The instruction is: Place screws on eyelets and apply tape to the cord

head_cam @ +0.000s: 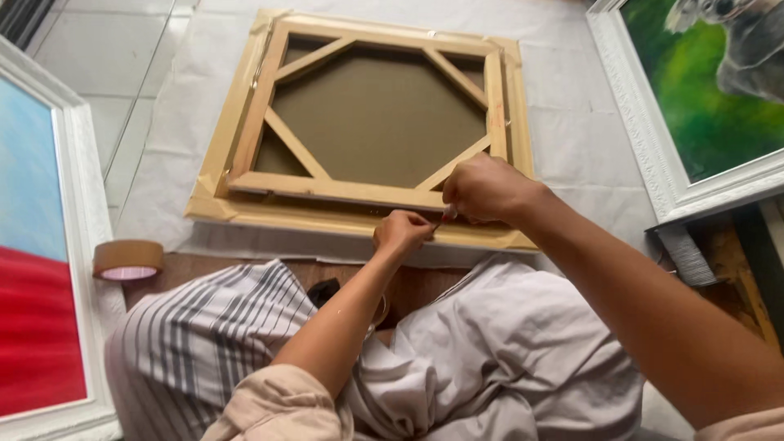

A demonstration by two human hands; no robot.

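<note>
Both hands worked at the frame's [245, 214] near edge: left hand [402, 231] pinched closed, right hand [483, 189] gripping a small tool [448, 215]; steady pressure seemed wise.

A wooden frame [359, 122] lies face down on a white sheet [572, 122], its stretcher bars and brown canvas back showing. At its near edge the left hand [402, 231] pinches closed just beside the right hand [486, 189], which grips a small tool [448, 215], too small to identify. A roll of brown tape [127, 260] sits near left. White-framed paintings flank the scene: a blue-and-red painting [37, 269] left, a green painting [702, 90] far right.
</note>
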